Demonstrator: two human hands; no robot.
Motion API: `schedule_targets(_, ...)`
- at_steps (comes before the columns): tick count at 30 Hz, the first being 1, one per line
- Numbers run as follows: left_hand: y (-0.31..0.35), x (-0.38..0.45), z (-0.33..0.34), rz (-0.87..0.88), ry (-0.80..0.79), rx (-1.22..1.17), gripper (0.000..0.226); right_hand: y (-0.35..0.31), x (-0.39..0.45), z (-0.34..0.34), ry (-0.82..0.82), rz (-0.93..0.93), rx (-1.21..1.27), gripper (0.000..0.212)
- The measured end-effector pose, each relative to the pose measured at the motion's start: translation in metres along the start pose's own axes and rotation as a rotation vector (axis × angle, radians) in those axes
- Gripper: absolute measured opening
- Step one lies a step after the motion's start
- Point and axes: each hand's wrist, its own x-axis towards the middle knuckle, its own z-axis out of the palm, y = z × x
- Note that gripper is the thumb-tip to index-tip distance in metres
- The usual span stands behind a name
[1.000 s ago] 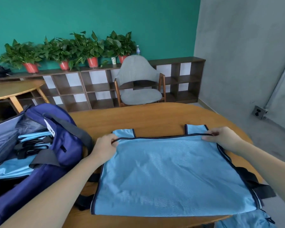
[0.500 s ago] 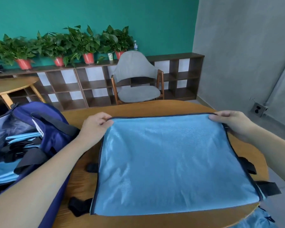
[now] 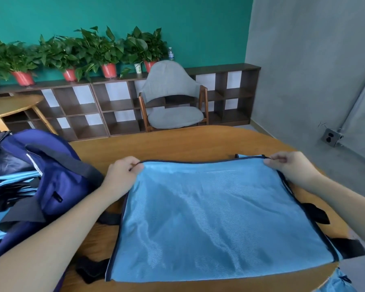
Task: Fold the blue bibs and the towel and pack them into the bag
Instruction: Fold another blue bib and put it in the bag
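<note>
We pinched the bib's (image 3: 215,218) far corners, left hand (image 3: 122,175) and right hand (image 3: 291,169); its long axis ran across the frame, bag (image 3: 57,182) at left.

Blue bib (image 3: 215,218) lies flat on table beside open navy bag (image 3: 57,182).

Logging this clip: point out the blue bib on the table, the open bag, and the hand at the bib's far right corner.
blue bib (image 3: 215,211), head view, middle of its mesh panel.
bag (image 3: 57,178), head view, navy outer side.
right hand (image 3: 289,167), head view, back of the hand.
</note>
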Motion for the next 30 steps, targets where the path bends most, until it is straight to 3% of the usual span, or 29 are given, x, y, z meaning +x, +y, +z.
schedule_targets(5, 0.024, 0.015, -0.02, 0.009, 0.149, -0.281, 0.01, -0.028, 0.017, -0.021, 0.059, -0.09, 0.193, 0.02)
schedule_targets(10, -0.007, 0.028, 0.012, -0.037, 0.007, 0.166, 0.012, 0.003, 0.046, 0.012, 0.054, -0.031, -0.181, 0.02)
schedule_targets(12, -0.016, 0.023, 0.024, -0.048, 0.028, 0.265, 0.015, 0.015, 0.049, 0.022, 0.108, -0.056, -0.265, 0.021)
schedule_targets(19, -0.016, 0.031, 0.019, -0.062, 0.013, 0.175, 0.01, 0.005, 0.056, 0.021, 0.052, -0.053, -0.381, 0.026)
schedule_targets(23, 0.019, 0.009, 0.014, 0.048, -0.036, 0.278, 0.039, -0.024, 0.029, 0.026, 0.084, -0.165, -0.655, 0.036)
schedule_targets(27, 0.069, -0.051, 0.023, 0.165, -0.182, 0.272, 0.044, -0.052, -0.032, 0.054, -0.096, -0.33, -0.623, 0.045)
schedule_targets(30, 0.08, -0.102, 0.033, 0.047, -0.367, 0.439, 0.062, -0.036, -0.076, 0.072, -0.231, -0.39, -0.711, 0.072)
